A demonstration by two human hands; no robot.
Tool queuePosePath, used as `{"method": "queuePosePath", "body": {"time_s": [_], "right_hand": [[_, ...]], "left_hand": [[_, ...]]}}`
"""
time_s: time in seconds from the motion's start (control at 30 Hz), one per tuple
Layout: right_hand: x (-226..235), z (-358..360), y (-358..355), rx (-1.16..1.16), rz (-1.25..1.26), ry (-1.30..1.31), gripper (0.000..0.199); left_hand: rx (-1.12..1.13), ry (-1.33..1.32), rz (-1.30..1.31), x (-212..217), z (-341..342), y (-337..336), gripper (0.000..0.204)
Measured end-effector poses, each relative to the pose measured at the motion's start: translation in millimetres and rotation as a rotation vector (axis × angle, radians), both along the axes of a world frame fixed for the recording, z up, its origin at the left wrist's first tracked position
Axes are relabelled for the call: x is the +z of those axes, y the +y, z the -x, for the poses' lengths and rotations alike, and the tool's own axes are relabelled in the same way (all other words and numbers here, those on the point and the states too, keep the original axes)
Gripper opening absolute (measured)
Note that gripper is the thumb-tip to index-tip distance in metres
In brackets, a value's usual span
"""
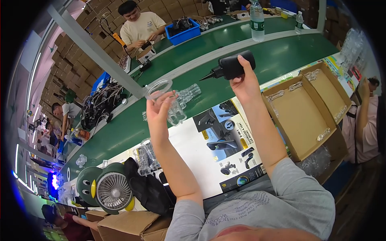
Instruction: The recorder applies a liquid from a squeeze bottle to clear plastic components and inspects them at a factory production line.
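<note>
My left hand (159, 108) is closed around a clear plastic part (176, 114) with a round ring at its top, held up over the near edge of the green bench. In my right hand (246, 80) is a black squeeze bottle (231, 66); its thin pointed nozzle aims left, toward the clear part but apart from it. Just behind the held part, more clear plastic pieces (189, 94) lie on the bench. Below my left forearm sits a cluster of similar clear parts (145, 157).
A printed cardboard sheet (201, 172) covers the near work surface. Open cardboard trays (299, 116) with several clear pieces stand at right. At left are a green penguin-shaped fan (114, 190) and a black cloth item (144, 188). A metal post (100, 48) rises beyond; a co-worker (142, 28) sits opposite.
</note>
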State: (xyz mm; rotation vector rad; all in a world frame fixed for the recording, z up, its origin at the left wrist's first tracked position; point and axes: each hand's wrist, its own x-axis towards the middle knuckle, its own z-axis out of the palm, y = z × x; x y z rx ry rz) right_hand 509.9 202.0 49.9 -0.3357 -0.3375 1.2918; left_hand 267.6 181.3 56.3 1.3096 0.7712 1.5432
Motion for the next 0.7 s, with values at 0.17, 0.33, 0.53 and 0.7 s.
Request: {"method": "queuePosePath", "body": {"time_s": [0.17, 0.33, 0.53, 0.7], "right_hand": [[21, 1, -25, 0.025, -0.183, -0.151, 0.030], [35, 11, -53, -0.076, -0.301, -0.297, 0.037], [37, 24, -68, -0.153, -0.376, -0.402, 0.039], [37, 23, -69, -0.176, -0.370, -0.478, 0.037]], "left_hand": [[-0.057, 0.266, -0.001, -1, -6, -5, 0.043], [-0.105, 0.444, -0.022, -1, -16, -8, 0.042], [-0.029, 0.502, -0.101, 0, -29, -10, 0.033], [-0.028, 0.466, -0.097, 1, -31, -10, 0.033]]}}
